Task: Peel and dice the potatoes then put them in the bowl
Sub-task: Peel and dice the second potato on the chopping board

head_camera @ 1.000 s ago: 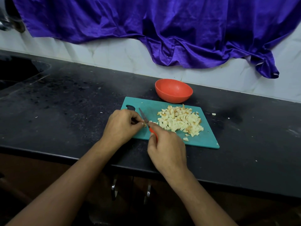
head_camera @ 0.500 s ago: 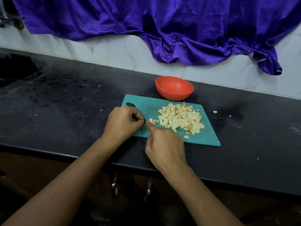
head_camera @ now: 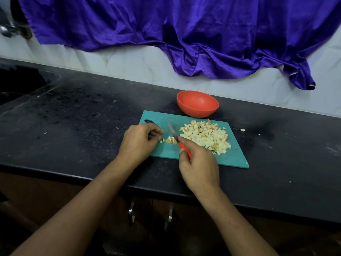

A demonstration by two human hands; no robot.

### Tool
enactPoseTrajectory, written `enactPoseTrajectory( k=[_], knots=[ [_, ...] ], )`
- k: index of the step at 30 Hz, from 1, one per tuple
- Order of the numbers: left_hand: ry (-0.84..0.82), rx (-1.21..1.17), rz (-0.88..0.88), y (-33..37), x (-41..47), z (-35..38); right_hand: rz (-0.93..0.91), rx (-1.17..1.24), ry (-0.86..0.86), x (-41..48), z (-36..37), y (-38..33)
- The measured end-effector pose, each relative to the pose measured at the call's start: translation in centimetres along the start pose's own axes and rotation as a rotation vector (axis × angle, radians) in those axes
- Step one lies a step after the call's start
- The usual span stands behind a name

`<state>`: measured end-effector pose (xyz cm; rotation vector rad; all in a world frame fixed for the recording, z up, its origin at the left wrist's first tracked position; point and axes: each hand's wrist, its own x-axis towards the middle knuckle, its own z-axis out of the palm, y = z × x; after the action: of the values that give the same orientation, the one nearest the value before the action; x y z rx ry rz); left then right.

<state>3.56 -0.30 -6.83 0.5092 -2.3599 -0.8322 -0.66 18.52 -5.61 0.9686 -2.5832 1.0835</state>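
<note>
Two bare hands work over a teal plastic cutting board (head_camera: 234, 156) that lies on a black stone counter (head_camera: 73, 126), close to its front edge. The right hand (head_camera: 198, 163) grips a red-handled steel knife (head_camera: 174, 134), fingers wrapped round the handle and the forefinger stretched along the top toward the blade. The blade points away from the person, and its near part sits among a few small potato bits (head_camera: 169, 140). The left hand (head_camera: 140, 140) rests on the left end of the board, fingers curled inward with their tips just beside those bits; I cannot tell whether it pinches one. A heap of pale diced potato (head_camera: 204, 135), some cubes browned at the edges, covers the middle and right of the board. A round orange-red plastic bowl (head_camera: 197, 103) stands on the counter, just behind the far edge of the board. Two stray potato crumbs (head_camera: 242, 130) lie on the counter to the right of the board. A purple satin cloth (head_camera: 184, 34) hangs in folds over the white tiled wall (head_camera: 129, 65) behind.
</note>
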Motion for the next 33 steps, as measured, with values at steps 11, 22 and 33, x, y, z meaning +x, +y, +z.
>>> enactPoseTrajectory(
  k=[11, 22, 33],
  knots=[
    [0.091, -0.054, 0.009, -0.5, 0.2, 0.2, -0.268, -0.273, -0.14, -0.3, -0.1, 0.1],
    [0.071, -0.026, 0.008, -0.6, 0.2, 0.3, -0.1, -0.191, -0.018, -0.2, -1.9, 2.1],
    [0.063, -0.009, 0.004, -0.4, 0.0, 0.2, -0.045, -0.324, -0.043, 0.0, -1.9, 2.2]
  ],
)
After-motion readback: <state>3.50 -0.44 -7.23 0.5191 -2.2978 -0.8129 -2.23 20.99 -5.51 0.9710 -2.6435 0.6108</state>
